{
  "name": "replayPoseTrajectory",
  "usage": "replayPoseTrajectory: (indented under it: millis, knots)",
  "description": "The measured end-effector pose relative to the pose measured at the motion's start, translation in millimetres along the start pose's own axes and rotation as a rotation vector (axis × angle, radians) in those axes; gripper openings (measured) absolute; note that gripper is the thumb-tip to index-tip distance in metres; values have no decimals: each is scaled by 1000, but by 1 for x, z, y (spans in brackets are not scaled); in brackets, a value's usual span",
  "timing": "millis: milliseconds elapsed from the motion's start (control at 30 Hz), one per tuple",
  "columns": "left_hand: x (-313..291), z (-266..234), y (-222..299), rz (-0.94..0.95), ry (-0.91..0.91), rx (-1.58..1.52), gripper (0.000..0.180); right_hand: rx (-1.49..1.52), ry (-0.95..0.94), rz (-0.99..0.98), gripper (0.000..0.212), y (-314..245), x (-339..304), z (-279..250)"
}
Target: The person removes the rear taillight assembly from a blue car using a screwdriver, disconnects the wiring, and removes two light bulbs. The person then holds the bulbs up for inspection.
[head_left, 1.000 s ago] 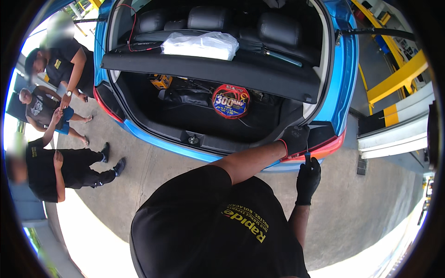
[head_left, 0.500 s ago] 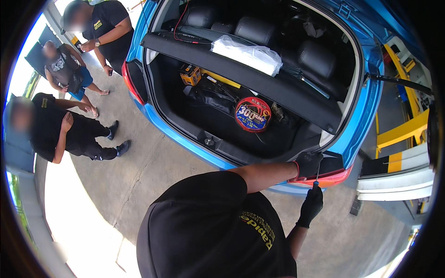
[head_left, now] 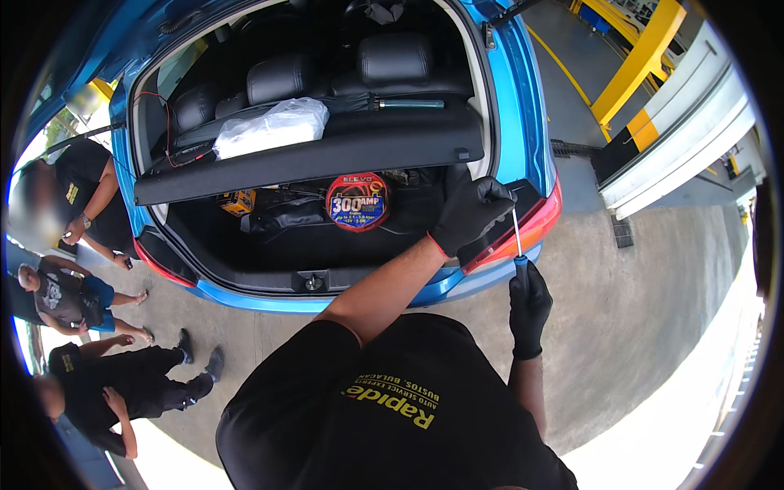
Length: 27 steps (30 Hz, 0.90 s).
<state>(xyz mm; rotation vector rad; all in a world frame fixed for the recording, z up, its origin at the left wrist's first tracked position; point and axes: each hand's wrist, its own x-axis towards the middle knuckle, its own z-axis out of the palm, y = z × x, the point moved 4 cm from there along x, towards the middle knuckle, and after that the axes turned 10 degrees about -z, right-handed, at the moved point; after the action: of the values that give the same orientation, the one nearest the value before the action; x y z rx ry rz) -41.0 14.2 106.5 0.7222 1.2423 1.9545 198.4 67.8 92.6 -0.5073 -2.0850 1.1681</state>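
My right hand, in a black glove, is closed around the blue handle of a screwdriver, whose thin metal shaft points up toward the car. At the tip of that shaft, my left hand, also black-gloved, has its fingers curled together; what they pinch is hidden. Both hands are beside the red tail light at the right rear corner of a blue car. The left forearm crosses in front of the open boot.
In the boot lie a round red-and-blue cable pack and a small yellow-black box. A white plastic-wrapped bundle rests on the parcel shelf. Several people stand at the left. At the right is a yellow post.
The view has turned, bringing the tail light and boot edge to a different angle. My right hand still grips the screwdriver, and my left hand stays by its tip.
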Motion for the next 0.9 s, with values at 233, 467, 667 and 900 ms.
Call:
replayPoseTrajectory:
  millis: [233,467,667,900]
  knots:
    - [40,-14,101,288,189,325,13,587,-39,98,39,-44,38,29]
    - [99,-81,196,204,125,1589,15,527,-60,86,36,-40,46,34]
    - [115,-102,172,-102,-125,1587,23,502,-38,235,42,-2,14,20]
    - [98,-105,202,461,56,1399,24,400,-40,466,39,41,-33,15]
